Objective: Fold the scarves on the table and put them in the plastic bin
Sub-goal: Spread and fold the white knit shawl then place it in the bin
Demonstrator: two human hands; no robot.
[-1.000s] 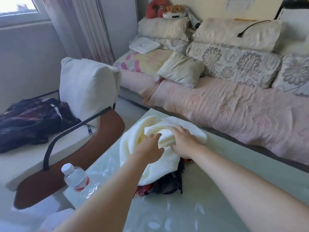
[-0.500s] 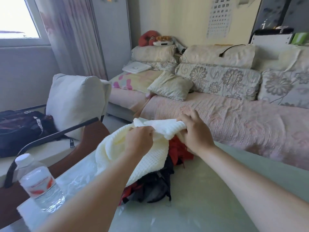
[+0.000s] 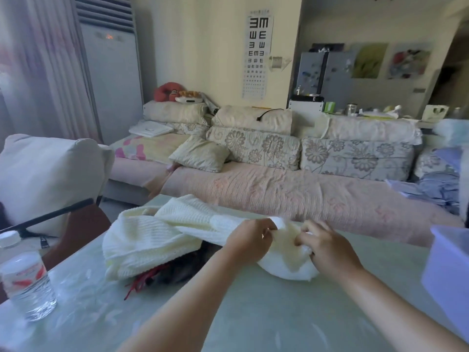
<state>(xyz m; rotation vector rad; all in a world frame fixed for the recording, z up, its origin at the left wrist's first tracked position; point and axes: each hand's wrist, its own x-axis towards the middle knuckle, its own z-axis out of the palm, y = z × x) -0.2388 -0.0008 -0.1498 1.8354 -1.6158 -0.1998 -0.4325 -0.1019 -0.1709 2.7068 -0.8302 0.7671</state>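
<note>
**Cream knit scarf gathered in both hands at a pale green table**

My left hand and right hand both grasp one end of the cream scarf. The fingers of each are curled into its thick, waffle-textured knit. Under my right hand the cloth forms a soft rounded bunch that rests on the table.

The rest of the scarf runs off to the left in loose ribbed folds. It lies heaped over the dark and red scarves, of which only a dark edge and some thin red fringe show.

The table is a glossy pale green slab with faint white leaf marks. At its right edge stands the plastic bin, translucent lavender and straight-walled, apart from the scarf and cut off by the frame. I cannot tell what it holds.

Near the left corner a clear ribbed water bottle stands upright, with a white cap and a red-and-white label. Beside it is a chair with a brown seat and a dark metal arm, carrying a plump white cushion.

Behind the table runs a long sofa under a pink quilted cover, backed with floral bolsters. An eye chart hangs on the cream wall, and a tall white air conditioner fills the corner.
</note>
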